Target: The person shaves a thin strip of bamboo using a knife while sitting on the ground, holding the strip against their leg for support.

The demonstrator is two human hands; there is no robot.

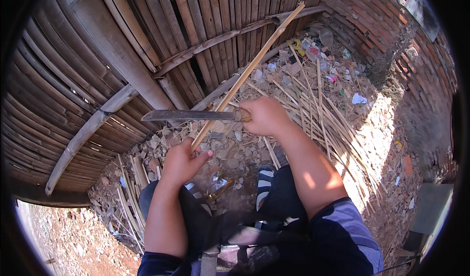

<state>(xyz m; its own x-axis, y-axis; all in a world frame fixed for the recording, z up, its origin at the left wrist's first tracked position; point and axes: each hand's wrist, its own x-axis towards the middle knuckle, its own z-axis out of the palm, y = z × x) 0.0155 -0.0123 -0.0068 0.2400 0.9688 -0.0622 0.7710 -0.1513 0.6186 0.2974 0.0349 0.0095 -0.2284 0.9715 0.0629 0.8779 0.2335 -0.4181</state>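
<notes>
A long, pale bamboo strip (254, 63) slants up and away to the right, its lower end in my left hand (178, 161). The fingers of that hand wrap round the strip, with the thumb pointing right. My right hand (267, 117) is closed on the wooden handle of a machete (188, 115). Its dark blade points left and lies across the strip, just above my left hand. Whether the edge bites into the bamboo I cannot tell.
Many split bamboo strips (333, 121) lie heaped on the rubble to the right, and more strips (129, 197) lie at the left. A bamboo wall (215, 26) stands on the far left side, a brick wall (362, 11) at the far right. Litter (313, 48) gathers in the corner.
</notes>
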